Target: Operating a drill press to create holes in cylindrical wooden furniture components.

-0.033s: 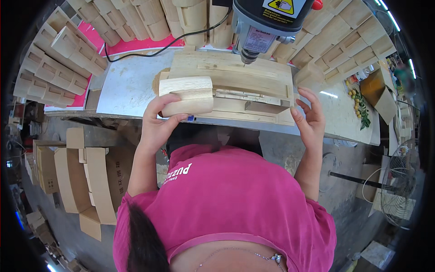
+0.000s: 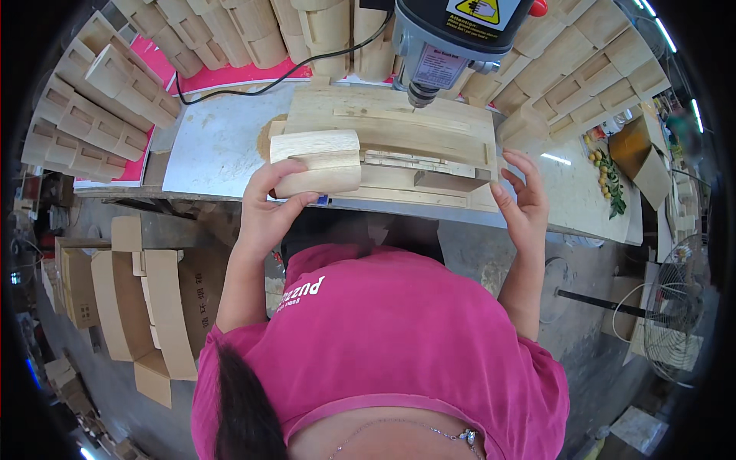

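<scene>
My left hand (image 2: 264,207) grips a pale wooden block (image 2: 316,162) with a notch in its side, holding it at the near left edge of a wooden jig (image 2: 406,126). The jig lies on a grey metal table (image 2: 207,146) under a drill press head (image 2: 452,34), whose chuck (image 2: 420,93) hangs above the jig's far side. At the jig's right end my right hand (image 2: 523,201) is open with the fingers spread and holds nothing. Whether it touches the jig is not clear.
Stacks of similar notched wooden blocks stand at the left (image 2: 92,107), along the back (image 2: 307,31) and at the right (image 2: 590,73). A black cable (image 2: 253,86) crosses the table. Cardboard boxes (image 2: 146,307) sit on the floor at the left, a fan (image 2: 678,322) at the right.
</scene>
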Demonstrator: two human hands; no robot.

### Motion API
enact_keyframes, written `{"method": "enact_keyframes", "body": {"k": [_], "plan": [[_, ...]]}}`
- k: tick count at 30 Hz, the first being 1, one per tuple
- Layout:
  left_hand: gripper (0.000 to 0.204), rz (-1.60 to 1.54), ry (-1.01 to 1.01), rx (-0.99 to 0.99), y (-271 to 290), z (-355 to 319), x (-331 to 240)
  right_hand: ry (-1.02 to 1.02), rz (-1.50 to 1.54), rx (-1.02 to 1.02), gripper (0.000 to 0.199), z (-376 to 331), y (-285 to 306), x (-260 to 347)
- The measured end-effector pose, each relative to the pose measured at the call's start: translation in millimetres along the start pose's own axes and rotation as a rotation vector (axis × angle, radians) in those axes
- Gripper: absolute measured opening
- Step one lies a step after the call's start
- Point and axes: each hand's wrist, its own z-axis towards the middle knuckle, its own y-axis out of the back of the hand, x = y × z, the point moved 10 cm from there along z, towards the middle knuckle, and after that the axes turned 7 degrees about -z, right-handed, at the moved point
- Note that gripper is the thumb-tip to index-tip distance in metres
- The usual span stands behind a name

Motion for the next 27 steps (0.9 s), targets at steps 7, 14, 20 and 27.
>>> {"method": "enact_keyframes", "body": {"k": [7,14,20,27], "plan": [[0.035,-0.028,0.097,0.048,-14,3,37,-0.014,-0.337,0.101,0.044,0,-35,-38],[0.036,-0.413,0.334,0.130,-30,11,65,-0.089,-0.070,0.176,0.028,4,-52,-68],[0.037,-0.386,0.270,0.252,-46,31,59,-0.111,-0.052,0.234,0.030,15,-53,-71],[0.059,-0.191,0.157,0.265,-78,24,62,-0.067,-0.138,0.212,0.029,8,-68,-72]]}}
